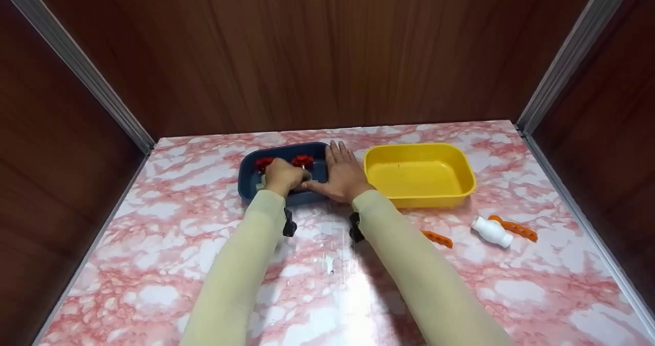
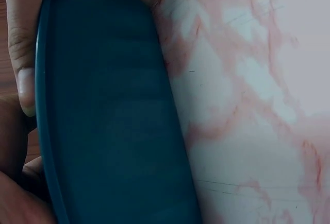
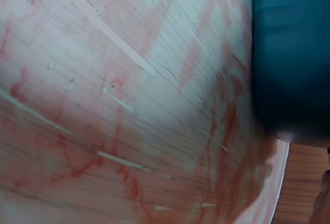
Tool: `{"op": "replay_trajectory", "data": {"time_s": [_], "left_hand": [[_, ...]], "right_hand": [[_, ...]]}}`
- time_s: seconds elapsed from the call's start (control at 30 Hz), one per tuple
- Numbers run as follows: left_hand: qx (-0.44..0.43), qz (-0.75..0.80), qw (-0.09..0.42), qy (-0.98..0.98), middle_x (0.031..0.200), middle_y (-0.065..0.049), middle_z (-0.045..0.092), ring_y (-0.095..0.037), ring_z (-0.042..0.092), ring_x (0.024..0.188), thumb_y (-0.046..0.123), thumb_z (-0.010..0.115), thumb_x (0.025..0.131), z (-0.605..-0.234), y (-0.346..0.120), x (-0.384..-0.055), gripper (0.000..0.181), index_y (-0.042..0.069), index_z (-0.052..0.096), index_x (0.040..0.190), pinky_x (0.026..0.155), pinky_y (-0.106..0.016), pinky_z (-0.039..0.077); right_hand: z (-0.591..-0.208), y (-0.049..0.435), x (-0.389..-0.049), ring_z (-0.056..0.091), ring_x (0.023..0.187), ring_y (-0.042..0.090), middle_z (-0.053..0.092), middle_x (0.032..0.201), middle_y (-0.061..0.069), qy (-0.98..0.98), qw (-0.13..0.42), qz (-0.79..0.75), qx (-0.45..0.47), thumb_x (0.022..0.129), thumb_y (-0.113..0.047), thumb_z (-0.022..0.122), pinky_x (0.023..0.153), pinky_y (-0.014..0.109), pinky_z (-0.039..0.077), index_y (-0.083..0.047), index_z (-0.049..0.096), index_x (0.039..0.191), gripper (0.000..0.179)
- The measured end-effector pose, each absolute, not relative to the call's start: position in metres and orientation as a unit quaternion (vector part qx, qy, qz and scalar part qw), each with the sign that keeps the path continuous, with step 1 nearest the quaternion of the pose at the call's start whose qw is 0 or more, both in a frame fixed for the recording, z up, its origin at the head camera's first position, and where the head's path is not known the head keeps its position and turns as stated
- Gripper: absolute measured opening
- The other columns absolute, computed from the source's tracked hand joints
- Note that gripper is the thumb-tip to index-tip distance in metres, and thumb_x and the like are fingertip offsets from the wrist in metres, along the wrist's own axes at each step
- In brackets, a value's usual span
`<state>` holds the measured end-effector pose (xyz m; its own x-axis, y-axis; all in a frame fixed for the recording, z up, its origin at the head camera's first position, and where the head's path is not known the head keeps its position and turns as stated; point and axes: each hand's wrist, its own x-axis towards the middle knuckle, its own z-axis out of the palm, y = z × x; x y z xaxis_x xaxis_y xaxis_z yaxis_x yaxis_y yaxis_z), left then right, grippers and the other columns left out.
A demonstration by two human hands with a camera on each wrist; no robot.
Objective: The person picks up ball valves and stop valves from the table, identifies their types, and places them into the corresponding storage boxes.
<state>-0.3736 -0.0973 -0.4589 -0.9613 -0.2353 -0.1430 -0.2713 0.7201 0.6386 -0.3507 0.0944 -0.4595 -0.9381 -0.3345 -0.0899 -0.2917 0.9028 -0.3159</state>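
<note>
The left hand (image 1: pixel 284 176) reaches down into the blue tray (image 1: pixel 243 185), its fingers curled over a greyish valve (image 1: pixel 260 186) that shows beside it. Most of that piece is hidden under the hand. Two red valve handles (image 1: pixel 302 161) stick up just behind the knuckles. On the tray's right end lies the right hand (image 1: pixel 344 178), fingers straight and spread, its thumb stretched left over the front rim. In the left wrist view this thumb (image 2: pixel 26 82) overlaps the rim, with part of the left hand below it. The right wrist view mostly catches the marbled table.
A yellow tray (image 1: pixel 419 202) stands right of the blue one, with a small gap. To its front right lie a white plastic fitting (image 1: pixel 492 232) and an orange strip with holes (image 1: pixel 519 229). Another orange strip (image 1: pixel 437 239) shows past the right sleeve. Wooden panels (image 1: pixel 327 54) enclose the table.
</note>
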Motion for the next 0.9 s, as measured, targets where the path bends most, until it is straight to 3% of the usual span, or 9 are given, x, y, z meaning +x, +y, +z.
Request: {"op": "replay_trajectory", "data": {"time_s": [0.13, 0.3, 0.4, 0.53, 0.73, 0.9], "left_hand": [[-0.145, 0.382, 0.029, 0.912, 0.12, -0.015, 0.085, -0.03, 0.072, 0.109, 0.03, 0.088, 0.088, -0.436, -0.091, -0.355, 0.024, 0.007, 0.085, 0.094, 0.105, -0.046, 0.066], [-0.145, 0.405, 0.013, 0.903, 0.106, -0.009, 0.085, -0.022, 0.068, 0.098, 0.031, 0.086, 0.094, -0.429, -0.09, -0.351, 0.022, 0.011, 0.082, 0.084, 0.091, -0.037, 0.062], [-0.145, 0.415, 0.008, 0.898, 0.111, -0.011, 0.089, -0.024, 0.073, 0.104, 0.032, 0.086, 0.097, -0.426, -0.09, -0.351, 0.025, 0.007, 0.089, 0.094, 0.091, -0.038, 0.064], [-0.138, 0.413, -0.005, 0.9, 0.126, -0.011, 0.089, -0.03, 0.077, 0.124, 0.038, 0.087, 0.098, -0.422, -0.086, -0.35, 0.033, 0.008, 0.092, 0.111, 0.106, -0.047, 0.067], [-0.123, 0.43, -0.014, 0.894, 0.132, -0.01, 0.087, -0.031, 0.077, 0.131, 0.04, 0.087, 0.096, -0.416, -0.077, -0.35, 0.037, 0.01, 0.092, 0.118, 0.114, -0.049, 0.065], [-0.089, 0.467, -0.041, 0.879, 0.145, -0.016, 0.082, -0.036, 0.072, 0.143, 0.041, 0.09, 0.1, -0.416, -0.067, -0.347, 0.051, 0.005, 0.086, 0.135, 0.123, -0.049, 0.061]], "right_hand": [[-0.458, 0.095, -0.35, -0.002, 0.187, 0.034, -0.005, 0.198, 0.012, 0.973, 0.073, -0.15, -0.157, 0.103, -0.094, 0.044, 0.153, 0.053, 0.002, -0.007, 0.003, 0.187, 0.128], [-0.455, 0.094, -0.347, -0.002, 0.187, 0.034, -0.006, 0.198, 0.011, 0.971, 0.074, -0.165, -0.156, 0.101, -0.094, 0.048, 0.153, 0.055, 0.004, -0.009, 0.003, 0.187, 0.129], [-0.451, 0.092, -0.346, -0.002, 0.187, 0.034, -0.003, 0.199, 0.012, 0.967, 0.068, -0.177, -0.168, 0.1, -0.094, 0.052, 0.153, 0.056, 0.004, -0.008, 0.003, 0.187, 0.131], [-0.443, 0.095, -0.346, -0.001, 0.187, 0.034, -0.001, 0.198, 0.013, 0.966, 0.053, -0.177, -0.181, 0.099, -0.093, 0.053, 0.153, 0.053, 0.002, -0.006, 0.004, 0.186, 0.133], [-0.436, 0.109, -0.347, -0.001, 0.186, 0.037, -0.001, 0.198, 0.017, 0.97, 0.036, -0.149, -0.19, 0.099, -0.091, 0.053, 0.153, 0.053, 0.002, -0.003, 0.004, 0.186, 0.133], [-0.432, 0.124, -0.347, 0.002, 0.186, 0.04, 0.0, 0.197, 0.02, 0.971, 0.021, -0.13, -0.197, 0.099, -0.089, 0.054, 0.153, 0.055, 0.004, -0.001, 0.006, 0.185, 0.132]]}}
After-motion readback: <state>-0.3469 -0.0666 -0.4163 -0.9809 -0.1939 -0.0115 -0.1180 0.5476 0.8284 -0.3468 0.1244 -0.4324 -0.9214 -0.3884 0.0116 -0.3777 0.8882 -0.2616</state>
